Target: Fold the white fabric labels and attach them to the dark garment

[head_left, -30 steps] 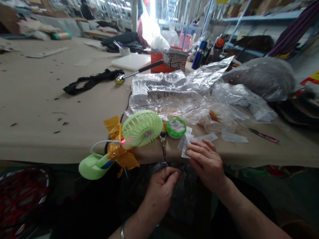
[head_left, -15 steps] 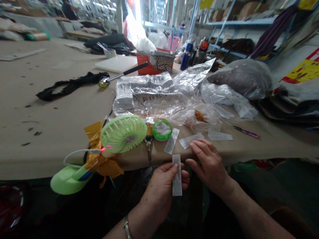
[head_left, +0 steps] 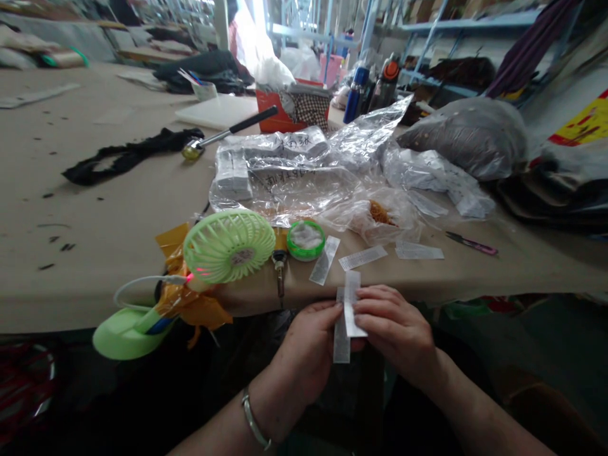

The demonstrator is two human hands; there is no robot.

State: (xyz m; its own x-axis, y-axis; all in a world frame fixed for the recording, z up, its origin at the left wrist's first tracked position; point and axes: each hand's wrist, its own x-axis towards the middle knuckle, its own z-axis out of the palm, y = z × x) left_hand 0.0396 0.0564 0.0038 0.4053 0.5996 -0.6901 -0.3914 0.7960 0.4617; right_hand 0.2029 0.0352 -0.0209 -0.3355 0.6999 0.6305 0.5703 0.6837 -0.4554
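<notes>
My left hand (head_left: 308, 345) pinches a narrow whitish printed label strip (head_left: 341, 351), which hangs upright just in front of the table edge. Over its upper part lies a second, whiter label strip (head_left: 353, 304), with the fingers of my right hand (head_left: 396, 326) closed on its right side. Both hands are close together, and some of the left fingers are hidden behind the strips. Beyond them on the table lie three similar strips: a tilted label (head_left: 325, 260), a printed label (head_left: 363, 258) and another label (head_left: 420, 251) farther right.
Left of my hands stand a green fan (head_left: 230, 247), a small pointed tool (head_left: 280, 275) and a green-rimmed tub (head_left: 306, 240) of white fluff. Pink-handled thread snips (head_left: 472, 243) lie right. Clear plastic bags (head_left: 294, 183) lie behind, with a long-handled tool (head_left: 228, 134).
My right hand has left the labels on the table and come to my left hand, now with a second label strip laid over the first. The view has shifted slightly.
</notes>
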